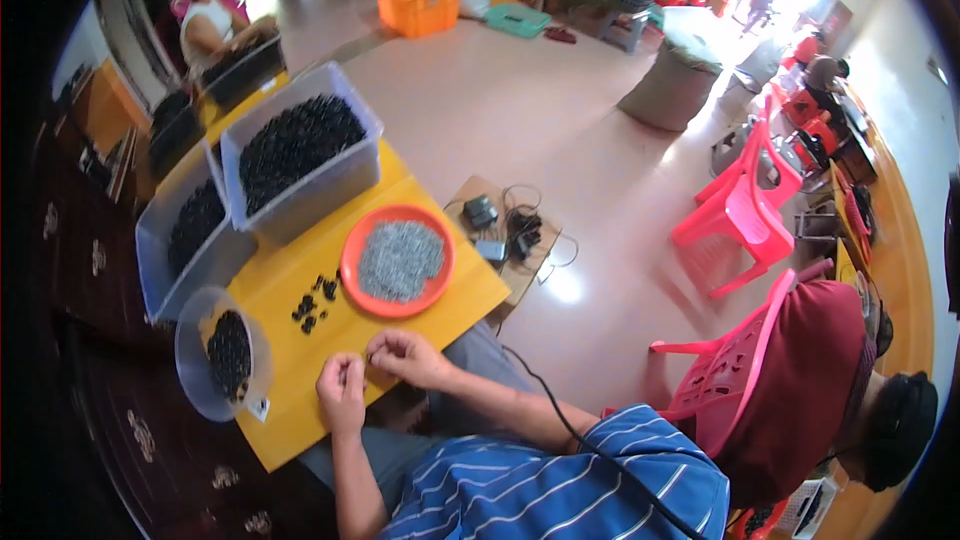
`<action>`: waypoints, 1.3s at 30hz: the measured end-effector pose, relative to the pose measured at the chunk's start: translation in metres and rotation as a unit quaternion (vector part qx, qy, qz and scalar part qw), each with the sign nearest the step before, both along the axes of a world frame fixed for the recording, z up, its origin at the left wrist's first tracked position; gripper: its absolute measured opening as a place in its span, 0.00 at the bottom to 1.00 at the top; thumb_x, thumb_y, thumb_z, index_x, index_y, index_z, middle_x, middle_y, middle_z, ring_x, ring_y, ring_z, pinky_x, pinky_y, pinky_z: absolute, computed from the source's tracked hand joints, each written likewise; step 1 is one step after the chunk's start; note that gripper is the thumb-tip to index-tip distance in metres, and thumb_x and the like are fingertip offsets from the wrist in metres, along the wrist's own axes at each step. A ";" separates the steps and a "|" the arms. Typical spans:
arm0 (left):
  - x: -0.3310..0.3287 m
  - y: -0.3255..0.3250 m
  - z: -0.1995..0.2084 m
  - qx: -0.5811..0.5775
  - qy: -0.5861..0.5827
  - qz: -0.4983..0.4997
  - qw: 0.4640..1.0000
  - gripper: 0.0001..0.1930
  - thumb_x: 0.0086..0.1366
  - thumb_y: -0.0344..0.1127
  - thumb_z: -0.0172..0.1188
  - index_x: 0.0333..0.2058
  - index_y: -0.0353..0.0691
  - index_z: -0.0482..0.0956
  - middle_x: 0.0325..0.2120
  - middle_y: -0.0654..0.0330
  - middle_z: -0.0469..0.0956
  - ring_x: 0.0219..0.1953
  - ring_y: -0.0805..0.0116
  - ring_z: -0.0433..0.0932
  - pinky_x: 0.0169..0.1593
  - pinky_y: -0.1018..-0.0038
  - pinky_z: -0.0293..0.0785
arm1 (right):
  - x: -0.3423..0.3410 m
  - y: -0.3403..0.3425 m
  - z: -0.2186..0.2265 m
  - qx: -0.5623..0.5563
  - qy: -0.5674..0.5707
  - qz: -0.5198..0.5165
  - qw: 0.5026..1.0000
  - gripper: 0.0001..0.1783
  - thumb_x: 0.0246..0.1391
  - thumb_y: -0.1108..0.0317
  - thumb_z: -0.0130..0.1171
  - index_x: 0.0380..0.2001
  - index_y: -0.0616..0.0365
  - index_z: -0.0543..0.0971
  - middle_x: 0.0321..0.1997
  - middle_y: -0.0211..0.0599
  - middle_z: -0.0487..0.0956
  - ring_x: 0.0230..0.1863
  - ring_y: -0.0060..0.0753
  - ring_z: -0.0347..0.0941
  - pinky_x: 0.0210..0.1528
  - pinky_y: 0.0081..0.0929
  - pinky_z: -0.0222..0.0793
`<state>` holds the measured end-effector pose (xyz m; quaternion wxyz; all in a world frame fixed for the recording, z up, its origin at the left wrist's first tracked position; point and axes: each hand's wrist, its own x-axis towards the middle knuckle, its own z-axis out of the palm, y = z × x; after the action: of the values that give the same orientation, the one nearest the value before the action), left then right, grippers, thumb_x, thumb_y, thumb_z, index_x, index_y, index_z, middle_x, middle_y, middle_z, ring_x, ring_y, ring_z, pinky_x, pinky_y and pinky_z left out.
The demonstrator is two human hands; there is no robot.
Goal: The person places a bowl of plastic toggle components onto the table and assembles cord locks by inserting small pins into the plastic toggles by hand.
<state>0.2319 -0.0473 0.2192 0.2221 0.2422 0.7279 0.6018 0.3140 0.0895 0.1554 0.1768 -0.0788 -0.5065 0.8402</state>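
I'm curling the left hand (pixel 343 392) and right hand (pixel 410 360), but can't tell if the fingers (pixel 386 343) are holding anything. Black pieces (pixel 330 290) are lying on the tabletop (pixel 292 375), left of the orange dish (pixel 396 309).

Loose black pieces (pixel 329 290): small, dark, in a straggling cluster on the yellow worktop (pixel 470 288), some touching, some apart. Lie ahead of the left hand (pixel 343 387) and right hand (pixel 403 356); uppermost ones just beside the dish. Exact shape too small to make out.

Silvery pieces (pixel 402 260): fine, many, in a broad loose heap. Held in a shallow round orange dish (pixel 395 310), resting flat, rim bare all round.

Black heap (pixel 230 352): many small pieces, inside a translucent round tub (pixel 190 360) at the worktop's left edge.

Anything between the fingertips: too small to tell.
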 end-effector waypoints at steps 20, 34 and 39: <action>-0.013 0.013 -0.007 0.030 0.016 -0.019 0.999 0.02 0.67 0.25 0.59 0.36 0.33 0.78 0.26 0.67 0.78 0.27 0.83 0.74 0.30 0.82 0.71 | 0.003 0.018 0.027 0.000 -0.123 -0.012 0.992 0.07 0.62 0.73 0.61 0.43 0.59 0.78 0.32 0.24 0.79 0.29 0.14 0.74 0.32 0.15 0.71; -0.012 0.014 -0.001 0.001 0.077 -0.029 0.997 0.02 0.67 0.25 0.60 0.36 0.33 0.79 0.26 0.68 0.77 0.27 0.85 0.72 0.30 0.83 0.70 | 0.003 0.018 0.020 0.017 -0.118 -0.012 0.993 0.07 0.62 0.73 0.61 0.43 0.59 0.78 0.31 0.25 0.80 0.29 0.15 0.75 0.33 0.16 0.76; -0.008 0.017 -0.002 -0.006 0.091 -0.005 0.996 0.01 0.65 0.24 0.61 0.35 0.34 0.79 0.24 0.68 0.77 0.25 0.85 0.72 0.29 0.83 0.70 | 0.003 0.016 0.020 0.018 -0.113 -0.019 0.993 0.07 0.61 0.74 0.61 0.42 0.60 0.78 0.31 0.25 0.80 0.29 0.15 0.75 0.33 0.16 0.76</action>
<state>0.2236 -0.0305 0.2177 0.1594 0.2978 0.7476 0.5718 0.3168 0.1052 0.1756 0.1357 -0.1794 -0.5367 0.8133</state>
